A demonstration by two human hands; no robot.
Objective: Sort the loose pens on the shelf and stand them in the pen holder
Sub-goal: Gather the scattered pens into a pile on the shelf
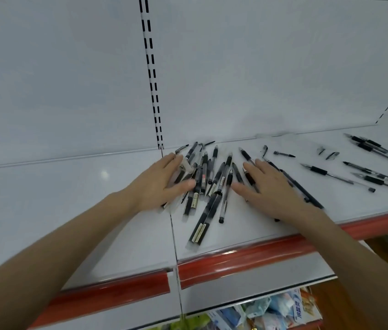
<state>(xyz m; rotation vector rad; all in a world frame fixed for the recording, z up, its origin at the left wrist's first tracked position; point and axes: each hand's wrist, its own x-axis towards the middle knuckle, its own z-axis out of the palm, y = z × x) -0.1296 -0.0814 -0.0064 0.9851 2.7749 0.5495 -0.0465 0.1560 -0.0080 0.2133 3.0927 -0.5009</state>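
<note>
A heap of several black pens (pixel 208 184) lies on the white shelf (pixel 69 198), most pointing toward the back wall. My left hand (pixel 162 181) lies flat with straight fingers on the pens at the heap's left edge. My right hand (pixel 271 184) lies flat with spread fingers on the pens at the heap's right side, covering a long dark pen (pixel 305 189). More loose pens (pixel 326 173) and a group of pens (pixel 376 148) are scattered further right. No pen holder is in view.
The shelf has a red front strip (pixel 247 258) and a white back panel with a slotted upright (pixel 151 75). Loose pen caps (pixel 332 155) lie at the right. A lower shelf holds packaged goods (pixel 271 310).
</note>
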